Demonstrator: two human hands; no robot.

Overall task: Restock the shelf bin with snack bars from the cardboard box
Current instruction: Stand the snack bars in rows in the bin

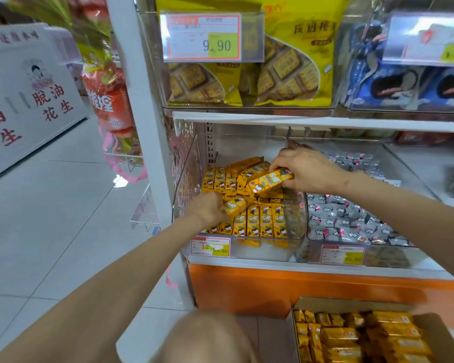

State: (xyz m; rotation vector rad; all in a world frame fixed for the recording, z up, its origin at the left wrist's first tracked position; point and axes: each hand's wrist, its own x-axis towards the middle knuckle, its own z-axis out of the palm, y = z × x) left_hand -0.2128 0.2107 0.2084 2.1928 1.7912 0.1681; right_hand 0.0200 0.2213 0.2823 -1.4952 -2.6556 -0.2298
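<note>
The clear plastic bin [186,179] on the white shelf [247,261] holds rows of glossy yellow snack bars [260,221]. The left hand [207,208] curls its fingers [218,203] round a near bar [235,205]. The right hand [307,169] pinches a tilted bar [270,180] farther back. The brown cardboard box [333,303], full of bars, sits near right on the pale tiled floor [50,205].

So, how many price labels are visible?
4 price labels: upper left label before the yellow biscuit bags, upper right label before the blue packs, lower left label on the snack bar bin, lower right label on the grey-packet bin. More may lie outside view.
</note>
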